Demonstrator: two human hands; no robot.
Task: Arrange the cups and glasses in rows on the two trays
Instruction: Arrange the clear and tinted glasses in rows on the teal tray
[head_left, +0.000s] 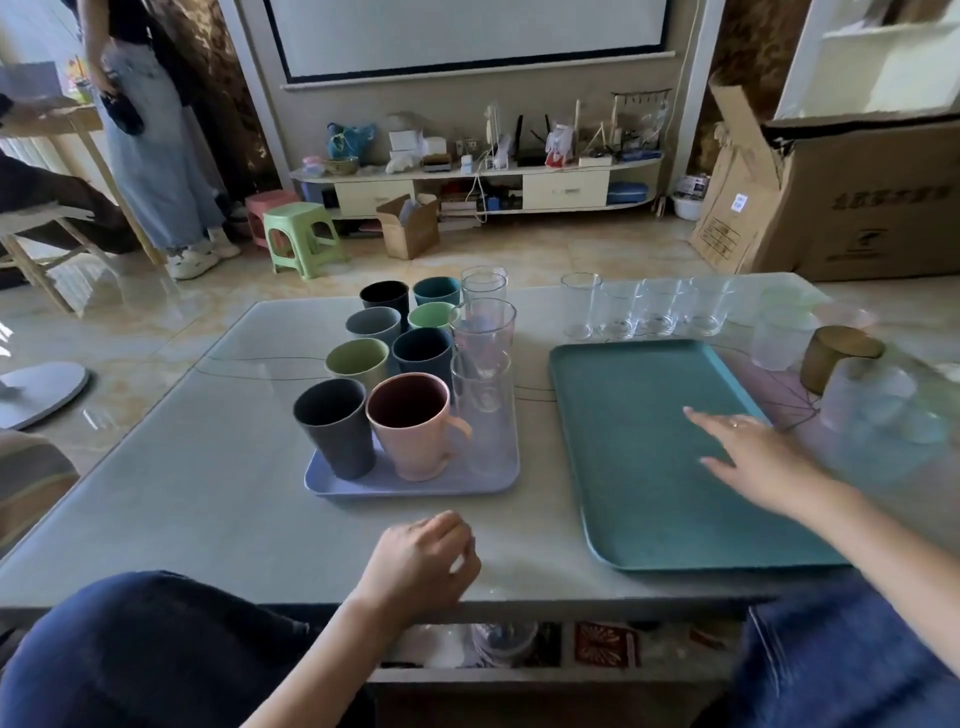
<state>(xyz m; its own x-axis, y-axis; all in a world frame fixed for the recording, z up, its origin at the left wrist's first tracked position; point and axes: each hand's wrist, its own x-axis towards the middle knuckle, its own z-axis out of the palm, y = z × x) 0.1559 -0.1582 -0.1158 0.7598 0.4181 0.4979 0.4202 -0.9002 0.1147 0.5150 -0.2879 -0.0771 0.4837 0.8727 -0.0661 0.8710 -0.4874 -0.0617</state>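
1. Reaching over the green tray (623, 467), the right hand (758, 457) is spread wide and flat, with its fingers (698, 415) pointing to the left. It holds nothing, and I cannot tell if it touches the tray.
2. The left hand (421, 561) is curled loosely with nothing in it. It sits near the front edge of the table (182, 493), left of the green tray's front corner.
3. The green tray has no cups on it.
4. Just left of the green tray is a smaller blue tray (363, 486). It is full of cups.
5. On the blue tray, a pink mug (415, 431) and a dark grey cup (335, 426) stand in front. Behind them are a light green cup (358, 361), a dark blue cup (423, 353), and more cups going back in two rows.
6. A row of tall clear glasses (483, 364) stands along the side of the blue tray that is nearest the green tray.
7. Behind the green tray, four small clear glasses (618, 312) stand side by side on the table.
8. To the right of the green tray are frosted cups (867, 400) and a brown cup (836, 356). They look blurry.
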